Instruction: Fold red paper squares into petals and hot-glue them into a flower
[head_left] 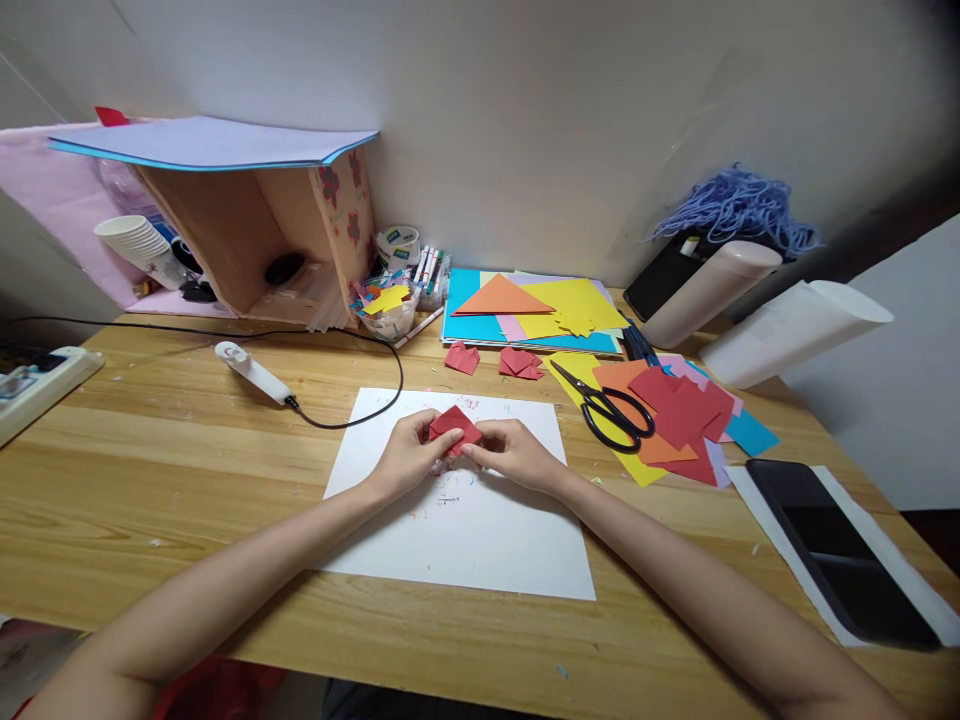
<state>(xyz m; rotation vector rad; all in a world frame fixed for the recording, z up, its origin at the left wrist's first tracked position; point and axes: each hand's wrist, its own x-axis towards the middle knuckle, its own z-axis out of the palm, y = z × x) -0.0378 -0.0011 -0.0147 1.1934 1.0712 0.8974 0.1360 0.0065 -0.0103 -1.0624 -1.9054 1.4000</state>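
Note:
Between my two hands is a small folded piece of red paper [454,427], held over a white sheet [480,540] marked with colored specks. My left hand [416,452] grips its left side, thumb laid across the front. On the right edge, my right hand [514,452] pinches it between thumb and fingers. The fingers behind the paper are partly hidden. Just beyond the sheet lie two folded red paper pieces, one a heart-like shape [461,358] and the other a wider piece [520,363].
Black-handled scissors [611,405] rest on colored paper scraps [682,410] at right. A phone [844,550] lies nearer the right edge. Stacked colored paper [457,310], a cup of scraps [390,320] and a cardboard box [349,220] stand behind. A white corded tool [253,374] lies left.

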